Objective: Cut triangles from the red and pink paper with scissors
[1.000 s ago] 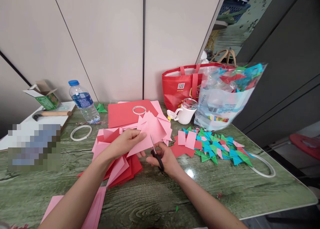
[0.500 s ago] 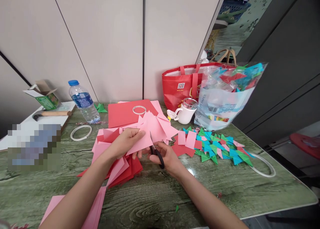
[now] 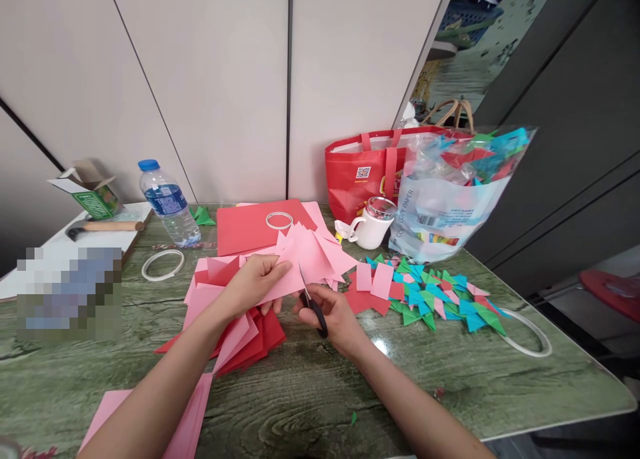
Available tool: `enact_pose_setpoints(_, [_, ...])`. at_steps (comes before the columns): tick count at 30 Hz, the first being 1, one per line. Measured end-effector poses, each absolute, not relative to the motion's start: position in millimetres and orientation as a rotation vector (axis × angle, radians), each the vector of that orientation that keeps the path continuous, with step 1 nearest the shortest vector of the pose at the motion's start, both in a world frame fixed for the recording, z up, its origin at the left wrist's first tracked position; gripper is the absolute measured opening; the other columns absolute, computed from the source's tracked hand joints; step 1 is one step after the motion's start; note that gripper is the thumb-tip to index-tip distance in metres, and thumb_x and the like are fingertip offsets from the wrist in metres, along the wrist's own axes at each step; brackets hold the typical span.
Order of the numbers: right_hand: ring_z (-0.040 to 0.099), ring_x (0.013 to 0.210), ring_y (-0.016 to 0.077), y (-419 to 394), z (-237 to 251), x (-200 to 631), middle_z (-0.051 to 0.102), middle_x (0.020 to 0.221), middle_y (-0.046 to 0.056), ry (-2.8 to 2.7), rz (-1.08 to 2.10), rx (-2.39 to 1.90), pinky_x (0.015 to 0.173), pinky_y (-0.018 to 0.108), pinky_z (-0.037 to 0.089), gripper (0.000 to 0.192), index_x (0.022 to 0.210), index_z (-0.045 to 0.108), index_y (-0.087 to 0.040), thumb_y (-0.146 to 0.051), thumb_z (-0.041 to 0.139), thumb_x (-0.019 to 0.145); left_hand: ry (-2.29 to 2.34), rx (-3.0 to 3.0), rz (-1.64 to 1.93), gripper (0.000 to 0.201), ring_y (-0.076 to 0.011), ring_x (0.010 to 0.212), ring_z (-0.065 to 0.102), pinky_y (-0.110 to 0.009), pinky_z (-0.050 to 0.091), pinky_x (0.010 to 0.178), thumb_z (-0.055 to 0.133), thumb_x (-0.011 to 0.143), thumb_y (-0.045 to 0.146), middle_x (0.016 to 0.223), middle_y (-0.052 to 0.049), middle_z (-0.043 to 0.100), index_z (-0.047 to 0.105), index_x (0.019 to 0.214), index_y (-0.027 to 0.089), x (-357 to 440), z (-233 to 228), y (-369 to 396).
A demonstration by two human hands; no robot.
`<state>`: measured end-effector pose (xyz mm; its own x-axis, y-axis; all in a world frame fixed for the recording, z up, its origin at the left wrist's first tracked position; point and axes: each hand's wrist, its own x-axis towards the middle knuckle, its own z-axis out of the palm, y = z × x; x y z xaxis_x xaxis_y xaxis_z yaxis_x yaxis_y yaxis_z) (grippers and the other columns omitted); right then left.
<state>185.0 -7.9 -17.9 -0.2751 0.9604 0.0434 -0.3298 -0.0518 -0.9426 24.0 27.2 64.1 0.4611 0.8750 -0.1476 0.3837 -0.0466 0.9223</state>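
Observation:
Between thumb and fingers, my left hand (image 3: pixel 257 282) grips a sheet of pink paper (image 3: pixel 281 282) held above the table. My right hand (image 3: pixel 333 315) is closed around black-handled scissors (image 3: pixel 316 312), whose blades point up and away at the sheet's right edge. Behind it lies a pile of pink paper pieces (image 3: pixel 315 255). Folded red and pink papers (image 3: pixel 260 342) sit beneath and beside my left hand. To the right of the scissors are red pieces (image 3: pixel 367 301) with two small pink rectangles (image 3: pixel 382 281) on top.
A heap of folded green, blue and pink paper (image 3: pixel 435 295) lies at right near a tape roll (image 3: pixel 530 332). Behind stand a white mug (image 3: pixel 371 231), a red bag (image 3: pixel 345 179) and a filled plastic bag (image 3: pixel 440 212). A water bottle (image 3: pixel 173 209) and hammer (image 3: pixel 107 226) are left.
The lower part of the pink sheet in my left hand no longer reaches as far down toward me. Both hands stay in nearly the same place, and the scissors remain at the paper.

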Motion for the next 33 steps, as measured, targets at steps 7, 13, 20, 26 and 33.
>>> enact_pose_setpoints(7, [0.051,0.062,0.0105,-8,-24,183,0.059,0.070,0.000,-1.129,1.533,-0.802,0.056,0.022,0.040,0.034,0.087,0.064,-0.018,-0.030,0.077,0.058,1.106,1.644,0.580,0.040,-0.0063,0.027,0.041,-0.016,0.027,0.031,0.040,0.085,0.044,0.040,0.000,0.056,0.058,0.068,0.012,24,64,26])
enact_pose_setpoints(13, [0.047,0.055,0.0096,-6,-31,182,0.057,0.067,-0.001,-1.099,1.488,-0.832,0.050,0.022,0.041,0.034,0.087,0.064,-0.019,-0.029,0.076,0.058,1.070,1.614,0.583,0.040,-0.0061,0.027,0.041,-0.016,0.027,0.031,0.041,0.085,0.044,0.041,0.000,0.057,0.059,0.069,0.012,24,66,25])
enact_pose_setpoints(20, [0.054,0.068,0.0130,-8,-21,183,0.060,0.074,0.001,-1.166,1.499,-0.748,0.064,0.024,0.044,0.026,0.082,0.061,-0.018,-0.027,0.075,0.062,0.997,1.562,0.541,0.042,-0.0077,0.028,0.046,-0.016,0.031,0.030,0.041,0.085,0.044,0.042,-0.003,0.058,0.059,0.066,0.011,25,63,25])
enact_pose_setpoints(26, [0.054,0.069,0.0138,-8,-20,183,0.059,0.075,0.001,-1.198,1.477,-0.748,0.067,0.026,0.044,0.027,0.085,0.060,-0.019,-0.029,0.073,0.064,0.983,1.541,0.536,0.041,-0.0095,0.030,0.050,-0.016,0.032,0.029,0.043,0.084,0.045,0.042,-0.003,0.059,0.060,0.067,0.011,26,62,24])
enact_pose_setpoints(33, [0.050,0.062,0.0109,-8,-22,183,0.058,0.073,0.000,-1.159,1.496,-0.761,0.054,0.022,0.039,0.028,0.084,0.061,-0.018,-0.027,0.075,0.061,0.972,1.522,0.542,0.041,-0.0096,0.031,0.052,-0.015,0.033,0.029,0.043,0.085,0.044,0.042,-0.002,0.058,0.059,0.067,0.011,25,61,24])
